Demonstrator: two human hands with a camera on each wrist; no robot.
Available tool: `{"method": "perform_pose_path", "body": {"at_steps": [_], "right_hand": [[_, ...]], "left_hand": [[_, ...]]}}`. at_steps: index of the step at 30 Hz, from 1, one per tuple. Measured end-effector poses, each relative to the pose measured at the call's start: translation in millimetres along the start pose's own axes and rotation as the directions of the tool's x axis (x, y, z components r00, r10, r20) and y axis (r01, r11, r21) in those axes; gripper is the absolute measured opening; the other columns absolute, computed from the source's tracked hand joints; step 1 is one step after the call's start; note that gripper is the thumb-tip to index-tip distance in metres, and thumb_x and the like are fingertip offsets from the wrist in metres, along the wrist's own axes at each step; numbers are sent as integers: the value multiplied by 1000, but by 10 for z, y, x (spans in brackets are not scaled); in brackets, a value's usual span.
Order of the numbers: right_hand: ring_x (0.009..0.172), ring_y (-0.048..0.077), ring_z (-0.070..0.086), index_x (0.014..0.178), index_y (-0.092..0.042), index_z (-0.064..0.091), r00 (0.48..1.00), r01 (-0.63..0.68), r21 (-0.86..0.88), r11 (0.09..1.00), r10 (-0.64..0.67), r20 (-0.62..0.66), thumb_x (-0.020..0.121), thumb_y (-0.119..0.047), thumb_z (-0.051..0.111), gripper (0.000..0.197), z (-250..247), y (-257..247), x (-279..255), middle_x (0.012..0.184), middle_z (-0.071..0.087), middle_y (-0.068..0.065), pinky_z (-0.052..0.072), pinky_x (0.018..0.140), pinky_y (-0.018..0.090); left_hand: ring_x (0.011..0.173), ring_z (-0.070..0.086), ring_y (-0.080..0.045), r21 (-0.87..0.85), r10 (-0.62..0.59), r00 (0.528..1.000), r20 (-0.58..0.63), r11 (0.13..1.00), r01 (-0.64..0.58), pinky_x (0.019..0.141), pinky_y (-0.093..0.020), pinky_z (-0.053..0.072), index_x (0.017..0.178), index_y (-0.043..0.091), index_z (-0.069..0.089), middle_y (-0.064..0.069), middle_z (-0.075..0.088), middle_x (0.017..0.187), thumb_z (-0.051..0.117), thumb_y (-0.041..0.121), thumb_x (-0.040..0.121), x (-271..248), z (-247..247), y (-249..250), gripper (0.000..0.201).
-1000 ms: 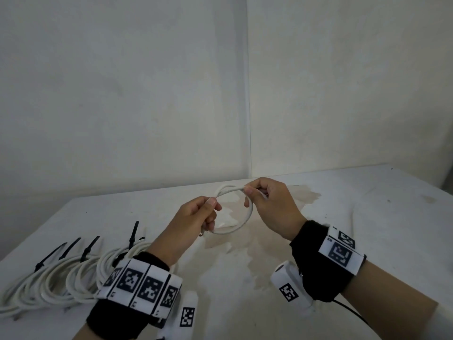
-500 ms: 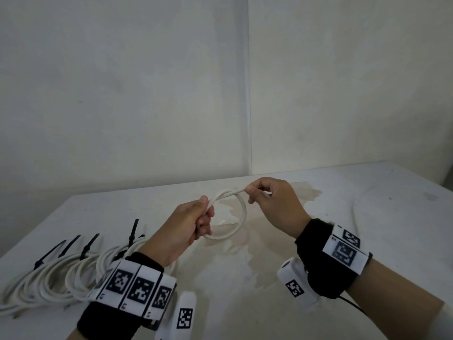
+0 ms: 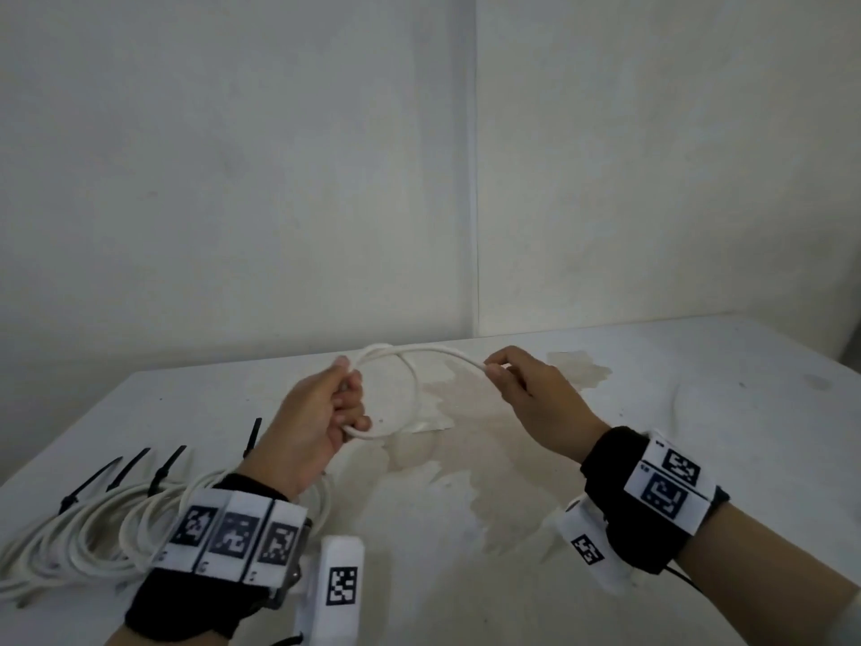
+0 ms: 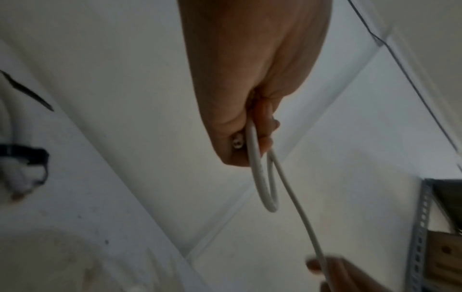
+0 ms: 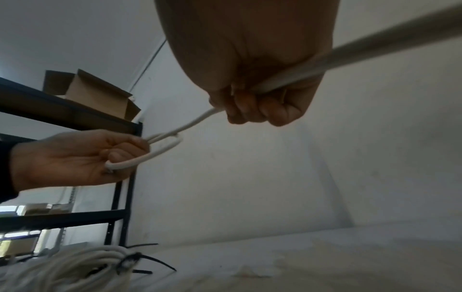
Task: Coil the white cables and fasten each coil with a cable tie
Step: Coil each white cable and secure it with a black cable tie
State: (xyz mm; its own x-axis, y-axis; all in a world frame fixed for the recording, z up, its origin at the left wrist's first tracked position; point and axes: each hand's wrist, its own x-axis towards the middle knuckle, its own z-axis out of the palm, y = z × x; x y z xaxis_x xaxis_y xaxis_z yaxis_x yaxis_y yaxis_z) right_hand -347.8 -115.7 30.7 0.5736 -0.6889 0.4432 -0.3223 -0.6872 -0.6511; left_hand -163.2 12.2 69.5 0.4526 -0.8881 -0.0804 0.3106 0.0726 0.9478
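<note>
A white cable [image 3: 412,389] forms one small loop in the air above the table. My left hand [image 3: 321,412] grips the loop where its turns cross, fingers curled round it; the left wrist view shows the loop [image 4: 265,185] hanging from that fist, with the cable's metal end beside it. My right hand [image 3: 522,387] pinches the free run of the cable [image 5: 325,61] a hand's width to the right, and the strand runs on past the wrist. Several finished white coils [image 3: 88,533] with black cable ties [image 3: 163,468] lie at the near left of the table.
The white table [image 3: 699,435] has a pale stain in its middle and bare walls meeting in a corner behind it. A black metal shelf [image 5: 62,122] with a cardboard box [image 5: 95,94] stands off to the left.
My hands have moved apart: the right hand slid right along the cable, drawing out a straight stretch, while the left hand kept hold of the loop and rose slightly.
</note>
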Motion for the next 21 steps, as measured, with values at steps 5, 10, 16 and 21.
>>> {"method": "perform_pose_path", "body": {"at_steps": [5, 10, 16, 21], "right_hand": [[63, 19, 46, 105, -12, 51, 998, -27, -285, 958, 40, 39, 98, -27, 39, 21, -139, 299, -10, 66, 44, -12, 33, 63, 31], [72, 32, 54, 94, -6, 61, 981, 29, -439, 898, -109, -158, 92, -34, 37, 37, -203, 501, 10, 73, 61, 6, 35, 69, 35], [75, 13, 37, 102, -13, 53, 971, 199, -412, 889, -235, -38, 92, -33, 36, 28, -252, 440, -53, 84, 46, -5, 26, 74, 27], [50, 19, 41, 82, -17, 54, 906, 396, -655, 643, -389, 167, 85, -22, 39, 16, -157, 349, 72, 62, 48, 1, 24, 52, 25]], "left_hand": [[28, 23, -4, -29, 32, 992, -119, 999, -36, 37, -12, 33, 66, 11, 42, 9, 28, 37, 37, 25, 99, 5, -270, 135, 36], [29, 23, -4, 56, 99, 978, -182, 994, -91, 36, -14, 30, 66, 12, 41, 9, 27, 39, 40, 21, 98, 34, -405, 152, 33], [30, 23, -5, 73, 105, 967, -234, 993, -90, 35, -14, 29, 64, 14, 38, 8, 26, 38, 39, 22, 97, 84, -547, 176, 34], [30, 23, -5, 170, 129, 962, -239, 981, -89, 34, -13, 28, 64, 14, 38, 9, 27, 37, 39, 19, 98, 107, -502, 173, 34]]}}
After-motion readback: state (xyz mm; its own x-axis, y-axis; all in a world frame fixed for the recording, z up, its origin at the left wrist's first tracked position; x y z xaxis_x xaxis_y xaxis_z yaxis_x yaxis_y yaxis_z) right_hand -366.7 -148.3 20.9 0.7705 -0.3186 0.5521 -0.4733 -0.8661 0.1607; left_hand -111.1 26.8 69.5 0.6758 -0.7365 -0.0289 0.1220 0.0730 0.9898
